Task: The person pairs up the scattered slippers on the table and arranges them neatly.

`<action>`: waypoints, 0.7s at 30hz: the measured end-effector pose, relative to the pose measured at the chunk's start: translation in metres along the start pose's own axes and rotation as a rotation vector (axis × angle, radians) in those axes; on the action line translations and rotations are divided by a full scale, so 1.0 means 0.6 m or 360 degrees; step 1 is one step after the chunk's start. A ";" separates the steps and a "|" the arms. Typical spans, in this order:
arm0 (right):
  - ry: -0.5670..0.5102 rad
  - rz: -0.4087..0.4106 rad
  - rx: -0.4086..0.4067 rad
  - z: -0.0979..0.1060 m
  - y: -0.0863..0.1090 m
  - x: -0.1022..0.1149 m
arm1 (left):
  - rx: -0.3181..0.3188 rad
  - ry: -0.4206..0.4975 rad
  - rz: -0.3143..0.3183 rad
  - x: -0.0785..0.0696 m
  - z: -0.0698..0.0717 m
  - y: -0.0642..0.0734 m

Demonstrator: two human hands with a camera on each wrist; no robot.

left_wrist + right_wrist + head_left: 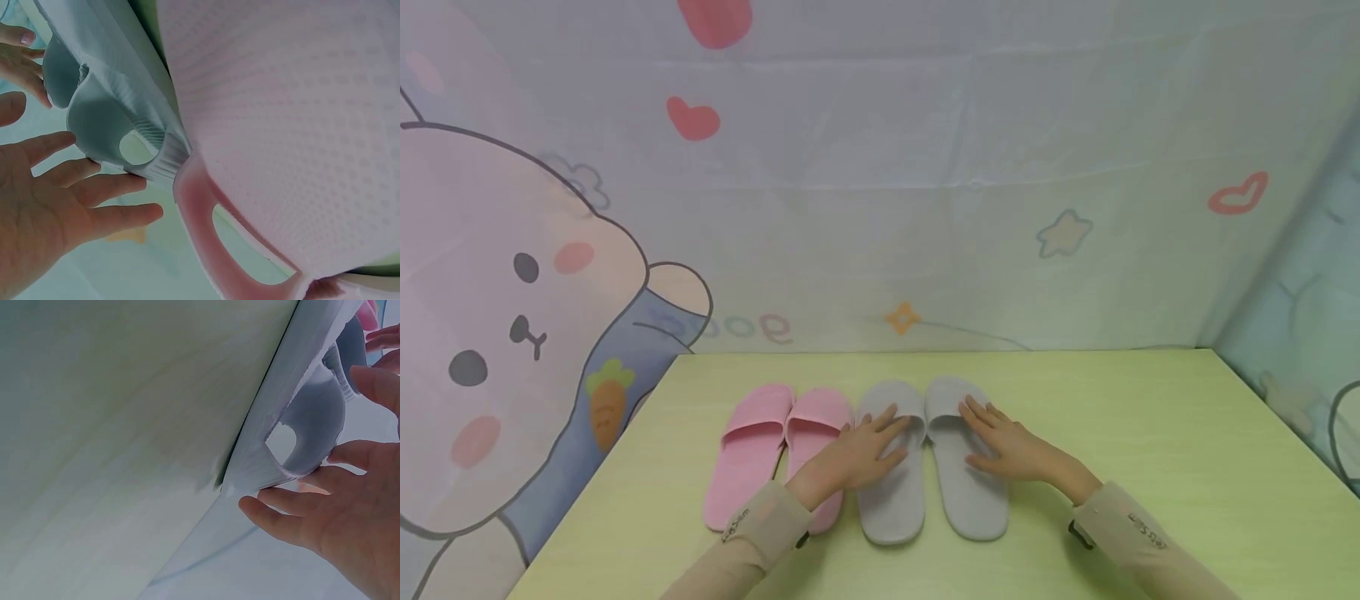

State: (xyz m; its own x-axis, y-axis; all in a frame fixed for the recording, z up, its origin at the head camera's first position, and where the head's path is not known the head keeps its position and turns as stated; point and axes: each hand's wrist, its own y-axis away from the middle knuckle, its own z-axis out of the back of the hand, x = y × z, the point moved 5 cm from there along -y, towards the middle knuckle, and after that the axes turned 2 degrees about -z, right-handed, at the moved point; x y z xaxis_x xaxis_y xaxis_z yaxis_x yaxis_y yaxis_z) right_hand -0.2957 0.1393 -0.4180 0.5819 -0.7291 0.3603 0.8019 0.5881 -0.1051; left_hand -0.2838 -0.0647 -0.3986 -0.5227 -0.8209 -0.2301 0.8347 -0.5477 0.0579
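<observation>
On the green table (1150, 433): we found four slippers lined up side by side, toes toward the cartoon backdrop (512, 292), and we took them from left to right.
Pink pair (778, 450): these lay at the left, untouched by either hand; only our left sleeve (760, 525) crossed the heel of the inner one.
Left hand (857, 454): it rested flat on the left grey slipper (891, 467), fingers straight and loosely spread, tips reaching the strap, curled round nothing.
Right hand (1003, 446): it lay the same way on the right grey slipper (962, 462), fingers straight and fanned, tips at the strap's edge.
Slippers against the fingers: both soles sat under our palms, just beside each other, while the straps stood ahead of the fingertips rather than inside any grasp.
Risk, as we judged it: with flat palms alone, a push could let a grey slipper slide or swing out of line.
Second risk: the left grey slipper was close enough to the pink pair that a sideways shove, or the sleeve dragging, could nudge them askew.
</observation>
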 end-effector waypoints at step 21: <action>0.0002 -0.0013 -0.0017 0.010 0.014 0.000 | -0.0041 0.0032 0.0028 0.003 0.012 0.007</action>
